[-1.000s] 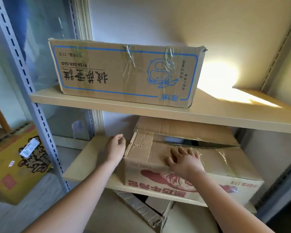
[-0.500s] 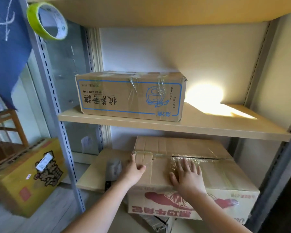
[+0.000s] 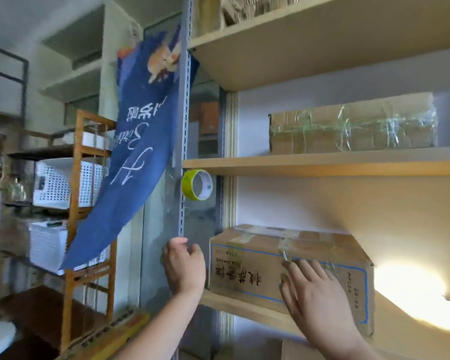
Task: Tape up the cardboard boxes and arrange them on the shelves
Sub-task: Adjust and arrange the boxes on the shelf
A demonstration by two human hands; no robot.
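**Hands up at the blue-printed box**

A blue banner [image 3: 140, 141] hangs left of the grey upright [image 3: 183, 126], where a yellow-green tape roll [image 3: 196, 185] hangs. My left hand [image 3: 184, 266] is loosely curled beside the upright, holding nothing. My right hand [image 3: 315, 294] lies flat, fingers straight, against the blue-printed box [image 3: 257, 268] on its shelf [image 3: 234, 305]. Above sits a taped box [image 3: 351, 128].

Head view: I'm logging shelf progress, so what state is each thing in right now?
Blue-printed box: taped shut, on shelf.
Upper box: taped, on the shelf above.
Tape roll: hanging at the upright.
Left hand: raised, holding nothing.
Right hand: flat against the blue-printed box.
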